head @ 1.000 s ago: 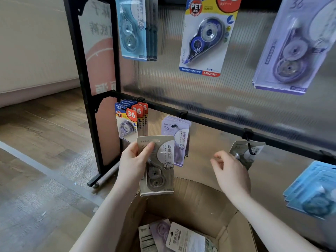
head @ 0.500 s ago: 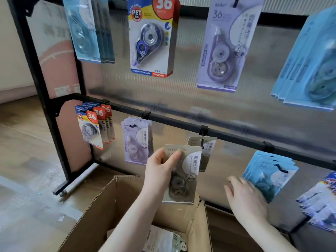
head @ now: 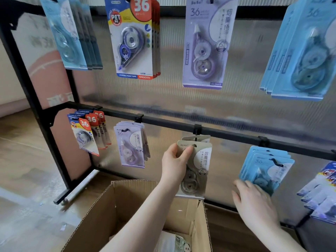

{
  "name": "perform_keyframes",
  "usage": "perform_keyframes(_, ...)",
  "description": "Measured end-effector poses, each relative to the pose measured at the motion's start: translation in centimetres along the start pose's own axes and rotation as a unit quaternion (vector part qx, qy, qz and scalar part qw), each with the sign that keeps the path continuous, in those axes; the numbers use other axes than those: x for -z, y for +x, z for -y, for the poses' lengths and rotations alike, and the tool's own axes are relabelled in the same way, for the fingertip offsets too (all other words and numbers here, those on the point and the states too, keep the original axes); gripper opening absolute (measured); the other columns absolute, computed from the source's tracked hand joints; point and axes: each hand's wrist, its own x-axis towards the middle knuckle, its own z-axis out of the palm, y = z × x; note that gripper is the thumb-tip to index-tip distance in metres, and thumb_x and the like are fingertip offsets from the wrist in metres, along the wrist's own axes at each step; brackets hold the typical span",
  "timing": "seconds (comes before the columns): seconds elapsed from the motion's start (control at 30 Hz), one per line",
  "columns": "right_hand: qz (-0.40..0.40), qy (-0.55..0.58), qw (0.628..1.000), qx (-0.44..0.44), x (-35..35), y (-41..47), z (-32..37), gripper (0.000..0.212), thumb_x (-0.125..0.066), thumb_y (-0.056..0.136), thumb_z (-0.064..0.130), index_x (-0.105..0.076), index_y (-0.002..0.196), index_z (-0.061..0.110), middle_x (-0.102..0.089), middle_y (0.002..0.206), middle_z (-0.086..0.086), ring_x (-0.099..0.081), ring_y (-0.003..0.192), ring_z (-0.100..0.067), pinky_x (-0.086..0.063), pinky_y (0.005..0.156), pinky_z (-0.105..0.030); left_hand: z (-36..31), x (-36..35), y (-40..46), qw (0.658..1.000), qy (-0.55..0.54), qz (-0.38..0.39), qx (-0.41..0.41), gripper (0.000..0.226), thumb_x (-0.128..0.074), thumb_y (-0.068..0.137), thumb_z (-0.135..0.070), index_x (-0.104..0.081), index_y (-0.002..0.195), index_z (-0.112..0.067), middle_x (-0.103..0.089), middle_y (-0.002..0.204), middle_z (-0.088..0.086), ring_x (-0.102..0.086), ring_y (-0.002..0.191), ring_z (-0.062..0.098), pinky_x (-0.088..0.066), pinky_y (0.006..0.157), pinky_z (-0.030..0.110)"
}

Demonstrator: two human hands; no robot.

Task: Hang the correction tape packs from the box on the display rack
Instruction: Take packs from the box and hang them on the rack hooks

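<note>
Fingers of the left hand [head: 173,165] pinch the grey correction tape pack [head: 197,171] near its top, thumb in front and the rest behind; the right hand [head: 252,202] is blurred, its fingers look loosely spread and holding nothing, low beside the blue packs [head: 264,170]. Largest first: the display rack [head: 181,124] carries full pegs above and below, so a careless sweep of either arm could knock neighbours off; the cardboard box [head: 127,200] sits directly under the work, with more packs inside [head: 174,242], so a dropped pack would likely fall back in; the held pack is raised to the hook [head: 196,132], just in front of another grey pack [head: 197,138] hanging there; whether its hole is on the hook I cannot tell, and letting go early would let it slip.
</note>
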Motion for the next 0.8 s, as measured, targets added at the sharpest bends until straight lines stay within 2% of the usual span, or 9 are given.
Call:
perform_keyframes(0.1, 0.005, -0.001, 1.000, -0.001, -0.1, -0.1, -0.1, 0.024, -0.036, 0.098, 0.039, -0.048, 0.117, 0.030, -0.056, 0.115, 0.011, -0.055, 0.109, -0.010, -0.046, 0.086, -0.024, 0.6, -0.5, 0.0, 1.000, 0.005, -0.001, -0.002, 0.022, -0.062, 0.091, -0.026, -0.052, 0.072, -0.021, -0.063, 0.076, 0.000, -0.064, 0.081, 0.022, -0.055, 0.074, 0.041)
perform_keyframes(0.17, 0.008, 0.001, 1.000, -0.001, -0.1, -0.2, -0.3, 0.025, -0.037, 0.098, 0.040, -0.048, 0.119, 0.031, -0.056, 0.117, 0.011, -0.055, 0.110, -0.010, -0.047, 0.086, -0.024, 0.9, -0.8, 0.3, 1.000, 0.011, -0.007, 0.007, 0.020, -0.061, 0.092, -0.027, -0.053, 0.075, -0.021, -0.064, 0.082, 0.002, -0.065, 0.086, 0.022, -0.056, 0.078, 0.044)
perform_keyframes(0.27, 0.013, 0.000, 1.000, 0.002, -0.2, -0.3, -0.6, 0.029, -0.037, 0.098, 0.040, -0.045, 0.124, 0.031, -0.055, 0.122, 0.013, -0.053, 0.113, -0.008, -0.046, 0.088, -0.022, 0.9, -1.3, 0.9, 1.000, 0.022, 0.001, 0.014, 0.016, -0.058, 0.094, -0.030, -0.053, 0.082, -0.021, -0.065, 0.091, 0.004, -0.065, 0.091, 0.022, -0.057, 0.080, 0.041)
perform_keyframes(0.37, 0.016, -0.002, 1.000, 0.007, -0.2, -0.5, -0.8, 0.030, -0.034, 0.099, 0.041, -0.042, 0.127, 0.032, -0.052, 0.125, 0.014, -0.052, 0.115, -0.006, -0.044, 0.088, -0.020, 0.9, -1.7, 1.9, 0.999, 0.049, -0.001, 0.009, 0.020, -0.056, 0.094, -0.032, -0.051, 0.082, -0.019, -0.061, 0.089, 0.003, -0.062, 0.090, 0.021, -0.057, 0.079, 0.039)
perform_keyframes(0.57, 0.025, 0.004, 1.000, 0.008, -0.1, -0.4, -0.5, 0.031, -0.036, 0.099, 0.040, -0.043, 0.127, 0.031, -0.053, 0.125, 0.012, -0.052, 0.115, -0.007, -0.045, 0.090, -0.021, 1.3, -1.5, 2.8, 0.997, 0.070, 0.023, -0.012, 0.017, -0.056, 0.094, -0.033, -0.054, 0.094, -0.017, -0.062, 0.097, 0.003, -0.062, 0.098, 0.020, -0.056, 0.084, 0.040)
perform_keyframes(0.63, 0.026, 0.009, 1.000, 0.008, -0.1, -0.3, -0.4, 0.030, -0.036, 0.099, 0.040, -0.044, 0.126, 0.030, -0.054, 0.123, 0.011, -0.052, 0.113, -0.008, -0.045, 0.089, -0.021, 1.6, -1.0, 2.8, 0.996, 0.082, 0.025, -0.029, 0.014, -0.058, 0.093, -0.033, -0.053, 0.092, -0.020, -0.062, 0.096, 0.001, -0.063, 0.097, 0.020, -0.058, 0.082, 0.039)
perform_keyframes(0.7, 0.023, 0.010, 1.000, 0.007, -0.1, -0.1, -0.1, 0.028, -0.037, 0.099, 0.038, -0.046, 0.124, 0.029, -0.055, 0.119, 0.011, -0.053, 0.110, -0.009, -0.044, 0.089, -0.022, 1.7, -0.1, 2.9, 0.992, 0.111, 0.017, -0.051, 0.013, -0.061, 0.091, -0.032, -0.054, 0.092, -0.021, -0.063, 0.094, 0.000, -0.063, 0.093, 0.018, -0.057, 0.080, 0.039)
perform_keyframes(0.8, 0.009, 0.025, 1.000, 0.012, 0.0, 0.1, 0.6, 0.027, -0.042, 0.098, 0.033, -0.052, 0.121, 0.024, -0.060, 0.113, 0.006, -0.057, 0.106, -0.014, -0.045, 0.088, -0.027, 2.0, 2.2, 3.0, 0.974, 0.207, -0.012, -0.097, 0.025, -0.062, 0.090, -0.034, -0.059, 0.107, -0.015, -0.063, 0.104, -0.002, -0.059, 0.097, 0.014, -0.052, 0.086, 0.034)
